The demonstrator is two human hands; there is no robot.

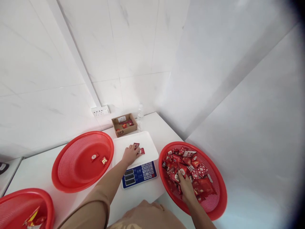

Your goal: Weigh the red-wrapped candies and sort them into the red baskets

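Observation:
My left hand point(131, 154) rests over the white pan point(124, 144) of a digital scale, fingers curled onto small red wrapped candies point(141, 151). The palm side is hidden, so how many are under the fingers does not show. Below the pan is the scale's blue keypad panel point(139, 175), its displays dark. To the right, my right hand point(186, 187) reaches into a red mesh basket point(220, 203) heaped with red and white wrapped sweets. Its thumb and fingers pinch a red candy packet point(183, 172) above the heap.
Left of the scale stands another red basket point(71, 184) with two candies in it. A third red basket point(50, 203) at the lower left holds a few packets. Behind the scale are a small cardboard box point(127, 129) with red items and a clear bottle point(140, 114) near the wall.

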